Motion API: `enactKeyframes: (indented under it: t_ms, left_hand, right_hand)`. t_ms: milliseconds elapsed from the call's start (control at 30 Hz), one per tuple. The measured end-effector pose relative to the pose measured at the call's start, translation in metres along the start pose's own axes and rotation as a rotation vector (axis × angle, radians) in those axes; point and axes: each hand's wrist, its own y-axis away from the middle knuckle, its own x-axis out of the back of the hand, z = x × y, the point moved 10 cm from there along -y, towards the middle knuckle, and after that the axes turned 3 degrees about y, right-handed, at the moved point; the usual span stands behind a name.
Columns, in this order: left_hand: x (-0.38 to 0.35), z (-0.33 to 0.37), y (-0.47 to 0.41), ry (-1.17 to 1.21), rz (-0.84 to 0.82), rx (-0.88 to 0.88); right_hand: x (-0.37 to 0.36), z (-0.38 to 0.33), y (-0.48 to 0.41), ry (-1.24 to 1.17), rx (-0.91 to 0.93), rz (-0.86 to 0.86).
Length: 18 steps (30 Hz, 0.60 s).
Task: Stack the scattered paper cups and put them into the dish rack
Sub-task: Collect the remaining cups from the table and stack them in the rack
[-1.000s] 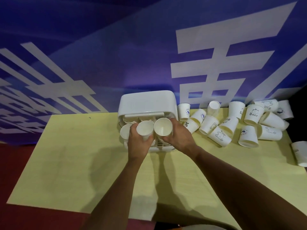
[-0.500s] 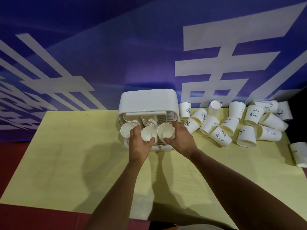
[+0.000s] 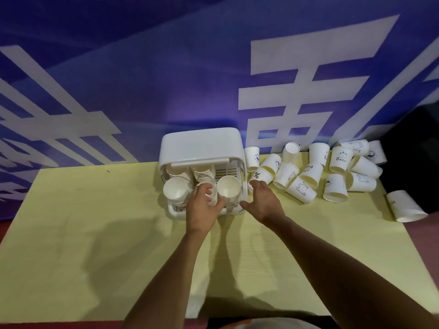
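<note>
Your left hand [image 3: 203,206] is curled round the rim of the middle stack of cups [image 3: 212,195], fingers wrapped over its far side and thumb on the near side, with the stack lying inside the dish rack [image 3: 202,146], mouth facing you. Just left of those fingers sits another stack [image 3: 176,190], and just right of your thumb a third stack [image 3: 228,186]; the three mouths fill the rack's open front almost edge to edge, so there is little slack on either side of your grip. Beyond your fingertips the rack's raised lid overhangs the stacks. Your right hand [image 3: 264,201] holds nothing, fingers spread and relaxed, thumb close to the rack's near right corner; whether it touches the rack wall cannot be told. Just past its fingertips lies a cup marked "%" [image 3: 260,176], the nearest of the loose cups [image 3: 308,173], which lie heaped, some upright and some tipped, to the right of that hand along the far edge of the table [image 3: 95,233]. Well to the right of the fingers, a lone cup [image 3: 406,206] lies on its side at the table's right edge. Left of your left hand and towards you from both hands the yellow tabletop is bare. The blue banner [image 3: 142,67] rises directly behind the rack.
</note>
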Motion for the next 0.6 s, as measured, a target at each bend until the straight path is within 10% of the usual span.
enactKeyframes:
  t_ms: [600]
  left_hand:
    - [-0.100,0.065,0.024,-0.003,-0.106,0.039]
  right_hand:
    - [0.054,0.125,0.015,-0.019,-0.081,-0.036]
